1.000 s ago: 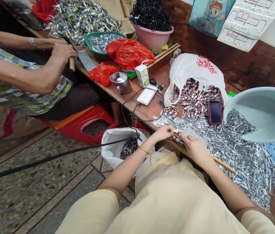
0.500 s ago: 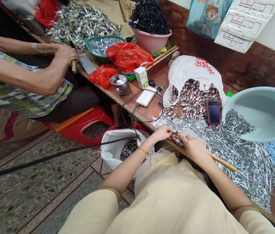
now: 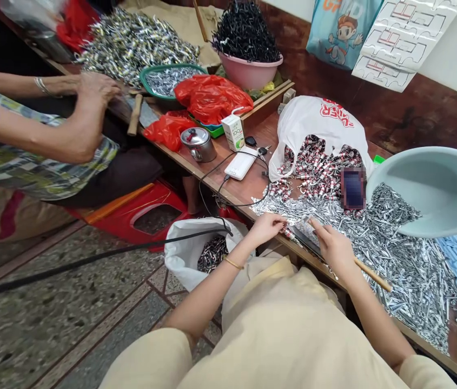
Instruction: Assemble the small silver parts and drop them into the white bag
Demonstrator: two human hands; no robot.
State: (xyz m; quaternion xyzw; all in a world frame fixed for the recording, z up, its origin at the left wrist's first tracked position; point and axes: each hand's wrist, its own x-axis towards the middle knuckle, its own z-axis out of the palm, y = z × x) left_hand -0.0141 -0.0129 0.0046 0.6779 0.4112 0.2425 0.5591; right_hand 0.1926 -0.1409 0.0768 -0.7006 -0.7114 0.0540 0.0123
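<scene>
At the table's near edge, my left hand (image 3: 269, 228) is closed in a pinch, its fingertips on a small red-and-silver metal piece (image 3: 287, 233). That piece rests at the left end of a dark flat metal bar (image 3: 309, 243). My right hand (image 3: 337, 249) is wrapped round the wooden handle of a hammer (image 3: 372, 274), the handle's tail pointing to the lower right. The hammer's head, partly blurred, is raised just right of my left fingertips, apart from the piece. Loose silver metal parts (image 3: 406, 270) are heaped beside my right hand.
Behind my hands a white plastic bag (image 3: 321, 116) spills red-and-silver pieces. A pale basin (image 3: 451, 178) tilts at the right. A white sack (image 3: 177, 254) stands below the edge, crossed by a black cable (image 3: 102, 259). On the left, a co-worker's hands (image 3: 96, 89) are near a wooden handle (image 3: 134, 114).
My right hand has moved right with the hammer, away from my left fingertips, uncovering more of the metal bar. My left hand stays nearly in place. The co-worker's hands have shifted left.
</scene>
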